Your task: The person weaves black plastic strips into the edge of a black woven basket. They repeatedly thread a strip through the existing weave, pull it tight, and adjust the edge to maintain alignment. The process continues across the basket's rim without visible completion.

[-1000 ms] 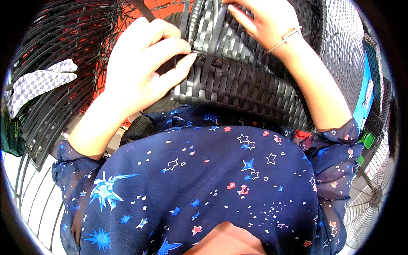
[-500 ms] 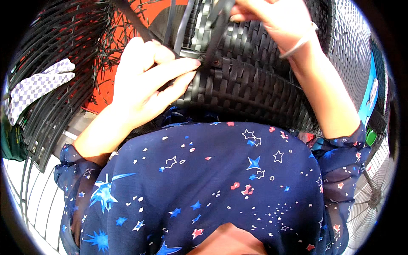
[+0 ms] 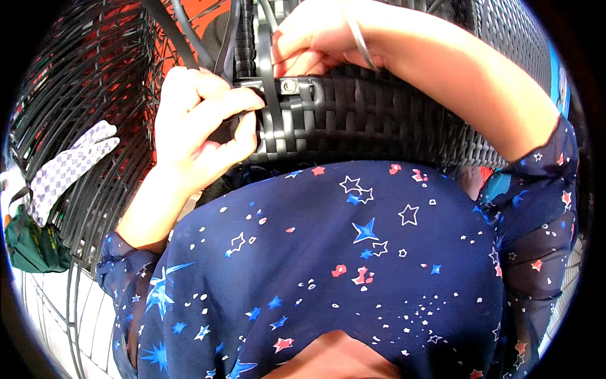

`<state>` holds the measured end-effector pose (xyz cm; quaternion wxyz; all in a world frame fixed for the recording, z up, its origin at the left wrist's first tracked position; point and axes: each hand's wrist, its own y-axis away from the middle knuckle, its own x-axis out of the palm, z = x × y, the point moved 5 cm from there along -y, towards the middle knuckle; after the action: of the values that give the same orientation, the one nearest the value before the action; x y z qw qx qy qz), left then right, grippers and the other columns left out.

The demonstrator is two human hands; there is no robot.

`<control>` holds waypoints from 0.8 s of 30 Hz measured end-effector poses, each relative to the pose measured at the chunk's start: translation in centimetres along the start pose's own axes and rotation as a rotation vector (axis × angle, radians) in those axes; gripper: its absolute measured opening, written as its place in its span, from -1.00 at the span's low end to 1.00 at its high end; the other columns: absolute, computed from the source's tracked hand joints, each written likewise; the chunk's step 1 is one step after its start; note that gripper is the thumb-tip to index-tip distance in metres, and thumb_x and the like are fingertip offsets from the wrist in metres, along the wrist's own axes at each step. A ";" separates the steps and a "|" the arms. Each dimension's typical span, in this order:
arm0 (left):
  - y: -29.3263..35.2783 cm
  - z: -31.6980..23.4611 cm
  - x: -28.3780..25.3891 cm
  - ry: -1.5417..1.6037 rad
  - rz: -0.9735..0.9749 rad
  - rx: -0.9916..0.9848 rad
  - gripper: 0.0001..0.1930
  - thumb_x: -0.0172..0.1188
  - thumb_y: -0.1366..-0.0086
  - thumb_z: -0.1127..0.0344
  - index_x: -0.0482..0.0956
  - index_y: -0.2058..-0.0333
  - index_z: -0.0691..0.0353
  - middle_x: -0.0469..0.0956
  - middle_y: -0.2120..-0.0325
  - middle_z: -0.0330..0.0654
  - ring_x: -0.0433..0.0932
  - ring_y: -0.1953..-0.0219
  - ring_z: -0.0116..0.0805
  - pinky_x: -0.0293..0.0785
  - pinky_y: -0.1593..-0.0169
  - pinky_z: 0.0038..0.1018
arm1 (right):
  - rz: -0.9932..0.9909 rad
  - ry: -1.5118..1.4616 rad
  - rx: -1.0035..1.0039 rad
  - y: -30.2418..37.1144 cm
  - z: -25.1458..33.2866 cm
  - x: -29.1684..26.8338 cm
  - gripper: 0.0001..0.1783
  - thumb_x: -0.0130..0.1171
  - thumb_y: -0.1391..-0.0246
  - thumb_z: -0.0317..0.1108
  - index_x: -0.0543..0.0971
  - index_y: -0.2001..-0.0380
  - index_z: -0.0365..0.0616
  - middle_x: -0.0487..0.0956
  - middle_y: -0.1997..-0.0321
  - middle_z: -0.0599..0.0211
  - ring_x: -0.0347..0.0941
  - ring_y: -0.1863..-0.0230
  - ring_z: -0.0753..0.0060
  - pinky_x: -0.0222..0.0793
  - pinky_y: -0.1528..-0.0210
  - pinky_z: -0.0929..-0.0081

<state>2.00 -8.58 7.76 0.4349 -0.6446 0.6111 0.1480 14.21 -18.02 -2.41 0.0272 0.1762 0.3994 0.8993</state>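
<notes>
A black woven plastic wicker piece (image 3: 366, 117) lies in front of my body, with a rounded, tightly woven edge. My left hand (image 3: 202, 120) is closed at the left end of that edge, thumb and fingers pinching black plastic strips (image 3: 229, 38) that rise from it. Just right of those fingertips, one flat strip (image 3: 268, 69) runs over the edge. Beside it a small metal fitting with a hole (image 3: 288, 86) shows. My right hand (image 3: 319, 38) bends in above the edge, its fingers curled against the strip; some fingertips are hidden behind the weave.
Long loose black strips (image 3: 82, 170) hang in rows from another wicker piece at the left. A checkered cloth glove (image 3: 72, 167) and a dark green bundle (image 3: 35, 243) rest there. Red material (image 3: 205, 12) shows behind. More woven wicker (image 3: 514, 44) rises at the far right.
My right hand has come down and left from the upper right to the woven edge. The strip now lies over the edge, and the metal fitting is in plain sight. My left hand keeps its pinch.
</notes>
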 end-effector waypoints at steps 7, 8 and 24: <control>-0.2 -0.8 -0.5 -0.044 0.109 0.046 -0.73 0.36 0.12 0.51 0.68 0.35 0.12 0.43 0.53 -0.34 0.39 0.43 -0.35 0.30 0.32 -0.44 | -0.001 0.053 -0.003 -1.2 -1.0 1.0 -0.71 0.18 -0.09 -0.35 0.59 0.71 -0.07 0.38 0.80 0.51 0.13 0.81 0.63 -0.01 0.74 0.53; -0.2 -0.9 -0.7 -0.055 0.111 0.065 -0.73 0.36 0.11 0.51 0.68 0.34 0.13 0.43 0.53 -0.34 0.39 0.44 -0.35 0.29 0.33 -0.44 | -0.012 0.086 0.055 -0.9 -0.9 1.0 -0.75 0.24 -0.05 -0.35 0.62 0.69 -0.05 0.41 0.78 0.50 0.17 0.79 0.62 0.03 0.72 0.51; 1.2 -0.8 -1.3 -0.048 0.024 0.119 -0.63 0.34 0.09 0.49 0.68 0.20 0.15 0.44 0.50 -0.36 0.40 0.50 -0.42 0.17 0.40 -0.44 | -0.049 -0.123 0.022 2.1 0.7 1.7 -0.80 0.13 -0.14 -0.31 0.64 0.33 -0.18 0.63 0.37 0.38 0.50 0.36 0.59 0.42 0.20 0.58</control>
<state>0.37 -8.20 8.68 0.4850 -0.6065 0.6160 0.1320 13.02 -18.58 0.08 0.0718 0.2214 0.4111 0.8814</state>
